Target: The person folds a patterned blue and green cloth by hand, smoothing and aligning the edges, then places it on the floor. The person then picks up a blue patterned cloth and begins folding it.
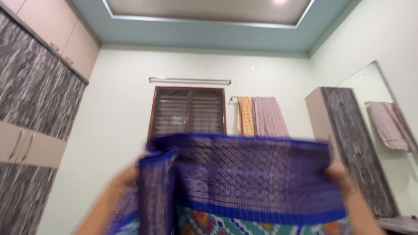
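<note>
I hold up a purple and blue patterned cloth (244,174) stretched wide in front of me, its lower part showing a green, red and white print (217,224). My left hand (126,176) grips the cloth's left edge, where the fabric folds over and hangs down. My right hand (344,178) grips the right edge at the same height. Both hands are blurred and partly hidden behind the cloth.
A tall grey-patterned wardrobe (35,109) fills the left wall. A brown barred window (188,111) is on the far wall, with an orange towel (245,115) and a pinkish towel (270,116) beside it. A wall mirror (383,130) stands at the right.
</note>
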